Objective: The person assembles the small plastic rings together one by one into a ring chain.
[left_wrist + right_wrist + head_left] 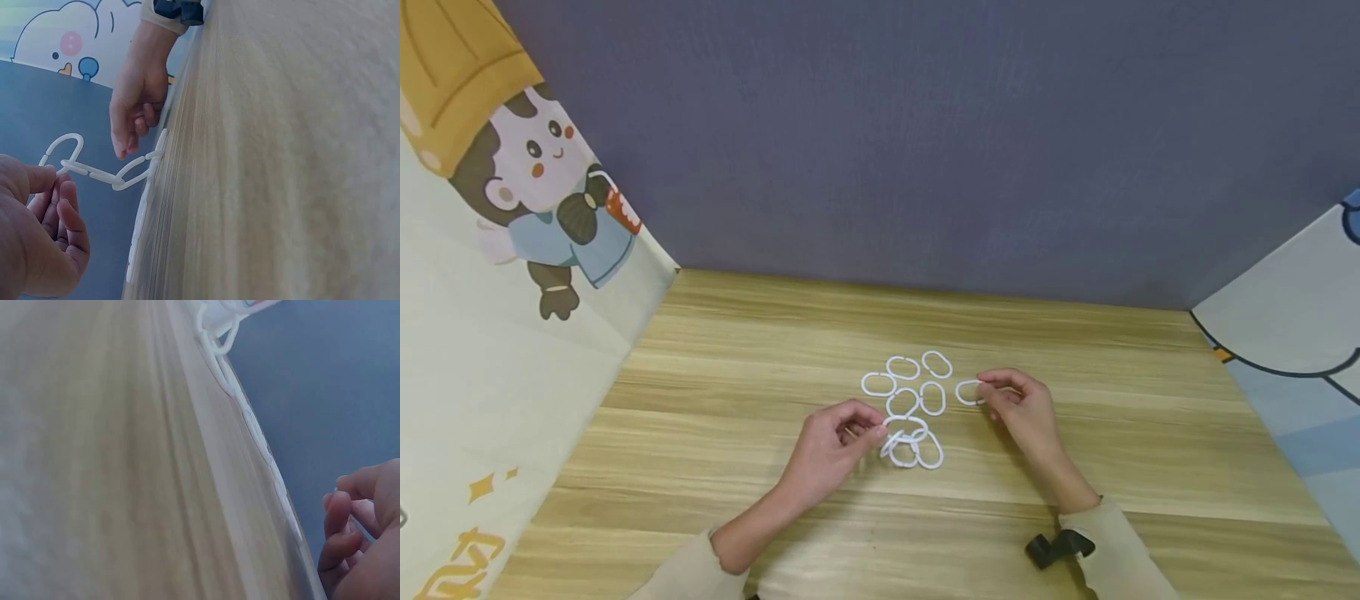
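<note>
Looking forward-down from the head, forward, low and close from both wrists, sharing white rings [921,401] toward head-view six o'clock.

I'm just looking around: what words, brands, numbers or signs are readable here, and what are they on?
None can be read with certainty.
Orange lettering on the cartoon-printed left wall: stylised and cut off by the head view's edge, so unreadable.
White oval links: no text visible.
Wood-grain tabletop: no text visible.
</note>
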Demonstrator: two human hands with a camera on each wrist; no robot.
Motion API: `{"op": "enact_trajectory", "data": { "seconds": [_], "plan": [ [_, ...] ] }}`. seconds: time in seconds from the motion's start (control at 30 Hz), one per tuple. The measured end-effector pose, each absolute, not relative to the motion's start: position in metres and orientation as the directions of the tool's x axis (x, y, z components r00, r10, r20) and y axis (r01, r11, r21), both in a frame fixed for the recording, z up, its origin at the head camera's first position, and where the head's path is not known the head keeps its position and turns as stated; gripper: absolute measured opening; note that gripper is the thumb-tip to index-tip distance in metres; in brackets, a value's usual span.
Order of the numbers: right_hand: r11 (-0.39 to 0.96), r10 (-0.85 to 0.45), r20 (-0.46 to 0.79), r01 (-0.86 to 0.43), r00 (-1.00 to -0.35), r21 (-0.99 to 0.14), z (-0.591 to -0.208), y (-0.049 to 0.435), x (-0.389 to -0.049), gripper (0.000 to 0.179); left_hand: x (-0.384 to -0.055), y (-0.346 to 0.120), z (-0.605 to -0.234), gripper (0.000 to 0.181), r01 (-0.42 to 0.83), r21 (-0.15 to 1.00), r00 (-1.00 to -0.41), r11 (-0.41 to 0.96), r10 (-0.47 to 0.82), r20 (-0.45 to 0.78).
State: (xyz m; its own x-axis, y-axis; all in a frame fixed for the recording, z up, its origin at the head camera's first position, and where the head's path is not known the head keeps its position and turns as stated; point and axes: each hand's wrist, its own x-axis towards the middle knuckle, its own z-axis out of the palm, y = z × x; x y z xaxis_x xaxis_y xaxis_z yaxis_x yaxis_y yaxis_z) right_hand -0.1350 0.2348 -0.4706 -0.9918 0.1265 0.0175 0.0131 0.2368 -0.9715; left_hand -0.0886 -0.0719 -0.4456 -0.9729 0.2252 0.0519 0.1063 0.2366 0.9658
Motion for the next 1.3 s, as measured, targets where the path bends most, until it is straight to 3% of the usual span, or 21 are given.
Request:
{"op": "enact_trajectory", "data": {
  "seconds": [0.43,0.97,1.3],
  "plan": [
    [0.361,0.141,0.070,-0.014,-0.988,-0.932,-0.483,0.245,-0.152,0.018,-0.088,-0.071,-0.446,0.007,0.106,0.965,-0.972,0.241,0.231,0.049],
    [0.633,0.102,0.148,-0.050,-0.984,-0.772,-0.489,0.247,-0.164,0.012,-0.088,-0.072,-0.446,0.007,0.090,0.971,-0.975,0.221,0.220,0.040],
    [0.701,0.075,0.158,-0.061,-0.985,-0.710,-0.486,0.247,-0.162,0.009,-0.088,-0.072,-0.447,0.008,0.090,0.973,-0.974,0.214,0.224,0.041]
  ]
}}
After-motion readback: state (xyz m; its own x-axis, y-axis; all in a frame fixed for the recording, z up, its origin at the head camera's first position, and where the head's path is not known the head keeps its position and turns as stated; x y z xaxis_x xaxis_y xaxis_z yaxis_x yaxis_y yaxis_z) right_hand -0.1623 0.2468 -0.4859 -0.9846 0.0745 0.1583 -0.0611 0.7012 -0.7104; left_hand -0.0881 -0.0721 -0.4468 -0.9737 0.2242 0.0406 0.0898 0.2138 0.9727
